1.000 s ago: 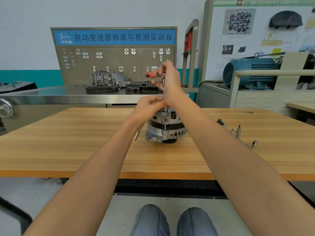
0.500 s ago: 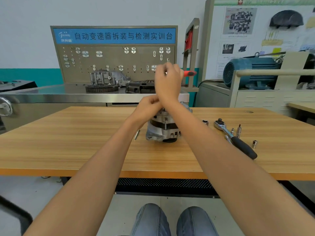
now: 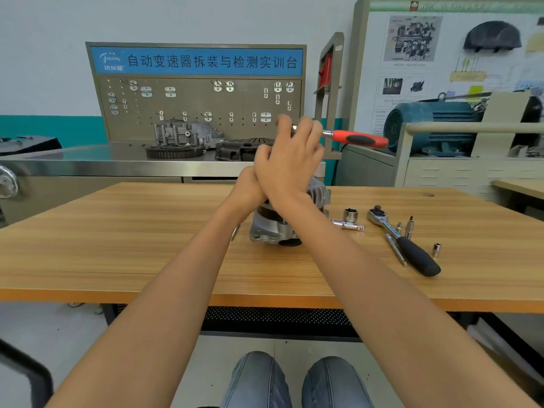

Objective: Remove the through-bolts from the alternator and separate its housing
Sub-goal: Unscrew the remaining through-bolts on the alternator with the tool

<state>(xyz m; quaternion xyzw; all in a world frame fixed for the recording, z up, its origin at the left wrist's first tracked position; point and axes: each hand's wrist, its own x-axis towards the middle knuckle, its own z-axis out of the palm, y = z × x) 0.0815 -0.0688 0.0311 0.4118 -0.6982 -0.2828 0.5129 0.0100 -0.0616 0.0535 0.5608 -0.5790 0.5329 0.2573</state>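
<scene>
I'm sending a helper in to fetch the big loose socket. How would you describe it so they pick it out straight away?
On the wooden table, look just right of the alternator the person is working on. The big socket stands upright there, open end up, by a short metal bar. It is much wider than the small socket lying past the black-handled ratchet.

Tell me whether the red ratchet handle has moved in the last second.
Yes. The red ratchet handle swung from left of the right hand to its right, now pointing toward the blue motor.

blue banner (image 3: 195, 61) — "自动变速器拆装与检测实训台", pegboard top
</scene>
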